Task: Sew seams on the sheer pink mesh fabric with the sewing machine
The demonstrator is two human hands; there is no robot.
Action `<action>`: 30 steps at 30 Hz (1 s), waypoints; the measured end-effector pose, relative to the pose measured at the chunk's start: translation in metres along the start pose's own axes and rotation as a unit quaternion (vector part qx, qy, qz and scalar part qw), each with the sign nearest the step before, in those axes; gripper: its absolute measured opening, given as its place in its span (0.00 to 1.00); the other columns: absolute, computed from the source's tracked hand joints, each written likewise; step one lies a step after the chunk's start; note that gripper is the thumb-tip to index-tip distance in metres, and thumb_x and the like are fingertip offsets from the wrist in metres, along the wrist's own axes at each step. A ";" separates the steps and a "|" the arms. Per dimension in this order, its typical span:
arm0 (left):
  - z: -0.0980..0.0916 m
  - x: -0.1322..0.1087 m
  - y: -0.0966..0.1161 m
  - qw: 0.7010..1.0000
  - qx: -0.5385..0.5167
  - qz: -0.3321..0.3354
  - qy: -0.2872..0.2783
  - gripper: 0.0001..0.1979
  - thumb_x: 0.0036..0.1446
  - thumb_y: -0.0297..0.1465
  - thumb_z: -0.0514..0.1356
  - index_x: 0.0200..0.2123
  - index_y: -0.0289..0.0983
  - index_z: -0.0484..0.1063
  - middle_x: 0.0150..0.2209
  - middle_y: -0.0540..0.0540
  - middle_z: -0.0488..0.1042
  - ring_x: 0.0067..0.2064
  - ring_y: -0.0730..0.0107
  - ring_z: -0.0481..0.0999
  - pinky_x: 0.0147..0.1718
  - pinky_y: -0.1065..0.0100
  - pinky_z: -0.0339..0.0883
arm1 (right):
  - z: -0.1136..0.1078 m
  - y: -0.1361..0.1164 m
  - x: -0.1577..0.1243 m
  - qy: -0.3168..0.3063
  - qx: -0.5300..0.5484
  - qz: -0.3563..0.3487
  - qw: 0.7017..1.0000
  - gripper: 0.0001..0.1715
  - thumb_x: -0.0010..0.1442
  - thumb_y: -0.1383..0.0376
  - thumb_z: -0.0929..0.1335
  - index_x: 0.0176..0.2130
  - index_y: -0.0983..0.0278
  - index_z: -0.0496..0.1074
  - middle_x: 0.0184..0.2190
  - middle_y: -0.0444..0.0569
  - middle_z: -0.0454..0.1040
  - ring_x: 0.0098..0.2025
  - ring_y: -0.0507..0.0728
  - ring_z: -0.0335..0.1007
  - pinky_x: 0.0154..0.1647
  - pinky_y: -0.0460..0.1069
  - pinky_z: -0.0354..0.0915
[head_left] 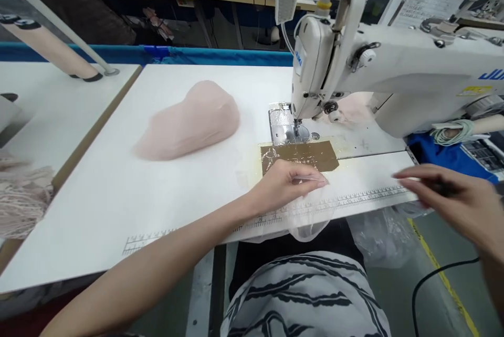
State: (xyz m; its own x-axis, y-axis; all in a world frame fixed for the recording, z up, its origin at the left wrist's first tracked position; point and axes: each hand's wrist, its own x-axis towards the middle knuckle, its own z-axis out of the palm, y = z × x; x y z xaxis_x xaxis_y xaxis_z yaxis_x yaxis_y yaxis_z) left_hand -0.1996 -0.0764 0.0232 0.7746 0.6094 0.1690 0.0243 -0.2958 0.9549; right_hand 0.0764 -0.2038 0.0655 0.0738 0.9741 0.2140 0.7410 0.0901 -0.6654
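My left hand [289,182] is closed in a pinch at the table's front edge, just below the sewing machine's needle area. Between its fingertips is a piece of sheer pale fabric [309,224], which hangs over the edge toward my lap. Off to the right, my right hand [457,198] is slightly blurred, with thumb and forefinger stretched out and a small gap between them. A dark patch shows inside that hand; I cannot make out what it is. The white sewing machine [378,59] stands before me, its presser foot [297,129] over a metal plate.
A pink sheer fabric piece [192,122] lies on the white table [177,195], left of the machine. More pink fabric [354,108] sits under the machine arm. Brown tape [299,156] covers the table before the needle. Fringed pink pieces [23,195] lie far left, near a slanted pole [59,17].
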 end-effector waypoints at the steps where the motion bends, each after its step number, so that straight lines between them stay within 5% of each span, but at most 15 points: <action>1: 0.000 0.000 -0.001 1.000 0.022 0.020 0.003 0.07 0.59 0.32 0.61 0.38 0.39 0.79 0.38 0.48 0.80 0.37 0.72 0.79 0.36 0.72 0.73 | 0.015 -0.011 0.006 -0.001 0.013 0.032 0.999 0.04 0.57 0.60 0.70 0.36 0.53 0.77 0.37 0.45 0.76 0.24 0.51 0.62 0.21 0.49 0.59; 7: -0.001 -0.001 -0.007 0.991 0.097 0.094 0.016 0.07 0.59 0.29 0.61 0.39 0.39 0.78 0.37 0.49 0.80 0.35 0.76 0.78 0.35 0.76 0.70 | 0.078 -0.044 0.046 -0.118 0.162 -0.023 0.979 0.09 0.59 0.58 0.69 0.39 0.55 0.78 0.35 0.46 0.75 0.26 0.50 0.60 0.26 0.48 0.59; 18: -0.001 0.000 -0.008 0.986 0.146 0.075 0.009 0.07 0.60 0.31 0.60 0.36 0.39 0.79 0.32 0.50 0.80 0.31 0.76 0.77 0.30 0.76 0.67 | 0.085 -0.045 0.047 -0.123 0.221 0.054 0.966 0.09 0.55 0.57 0.71 0.30 0.60 0.73 0.28 0.44 0.69 0.28 0.51 0.60 0.30 0.49 0.57; 24: -0.003 0.001 -0.006 0.991 0.133 0.024 0.015 0.07 0.58 0.32 0.61 0.37 0.41 0.79 0.36 0.50 0.81 0.36 0.72 0.79 0.36 0.72 0.72 | 0.070 -0.024 0.038 -0.048 0.235 0.132 0.962 0.14 0.53 0.53 0.72 0.31 0.61 0.71 0.24 0.42 0.62 0.21 0.47 0.47 0.20 0.46 0.47; 27: -0.004 0.003 -0.005 0.991 0.128 -0.009 0.034 0.07 0.58 0.33 0.61 0.36 0.41 0.80 0.37 0.50 0.81 0.37 0.70 0.79 0.36 0.71 0.73 | 0.047 -0.001 0.018 0.005 0.204 0.187 0.961 0.16 0.51 0.53 0.73 0.31 0.62 0.70 0.21 0.41 0.58 0.21 0.48 0.46 0.19 0.47 0.45; 30: -0.006 0.004 -0.004 0.991 0.121 -0.036 0.048 0.07 0.57 0.34 0.61 0.36 0.40 0.80 0.37 0.50 0.81 0.35 0.70 0.79 0.35 0.70 0.74 | 0.010 0.027 -0.017 -0.014 0.132 0.247 0.960 0.16 0.51 0.52 0.72 0.30 0.62 0.71 0.23 0.45 0.62 0.22 0.50 0.51 0.20 0.49 0.50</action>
State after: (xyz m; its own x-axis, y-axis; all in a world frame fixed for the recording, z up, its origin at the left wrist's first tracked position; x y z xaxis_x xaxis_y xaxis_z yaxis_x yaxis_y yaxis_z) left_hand -0.2001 -0.0687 0.0216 0.7024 0.6988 0.1352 0.2381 -0.4096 0.8806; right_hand 0.0889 -0.2154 0.0369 0.3511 0.9166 -0.1912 0.4248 -0.3380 -0.8398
